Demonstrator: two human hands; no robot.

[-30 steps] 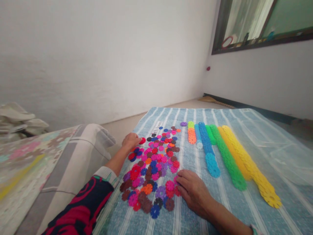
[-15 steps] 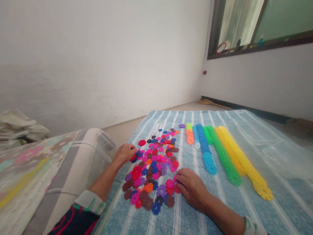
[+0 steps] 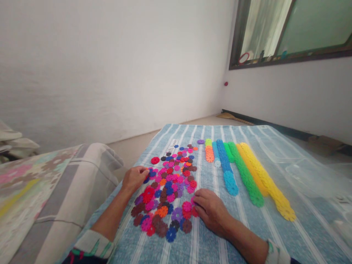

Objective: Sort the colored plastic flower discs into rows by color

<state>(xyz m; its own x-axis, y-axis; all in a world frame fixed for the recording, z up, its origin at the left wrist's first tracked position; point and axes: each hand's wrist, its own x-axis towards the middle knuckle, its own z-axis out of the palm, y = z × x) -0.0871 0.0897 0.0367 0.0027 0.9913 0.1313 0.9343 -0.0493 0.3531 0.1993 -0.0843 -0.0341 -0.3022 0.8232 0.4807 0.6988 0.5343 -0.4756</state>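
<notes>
Discs of multicoloured flower-shaped plastic lie heaped on blue-and-white striped cloth. The left hand, fingertips together, is at the heap's left edge; the right hand, fingers curled, its right. Whether either clamps a disc, I cannot tell.

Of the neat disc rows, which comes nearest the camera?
The bright yellow row, rightmost; its near end sits lowest in the picture of them all.

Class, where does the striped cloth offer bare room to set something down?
Bare striped cloth shows between the right hand and the green row, and just nearer than the orange row. Crowded: the loose disc pile, with the left hand at its edge.
</notes>
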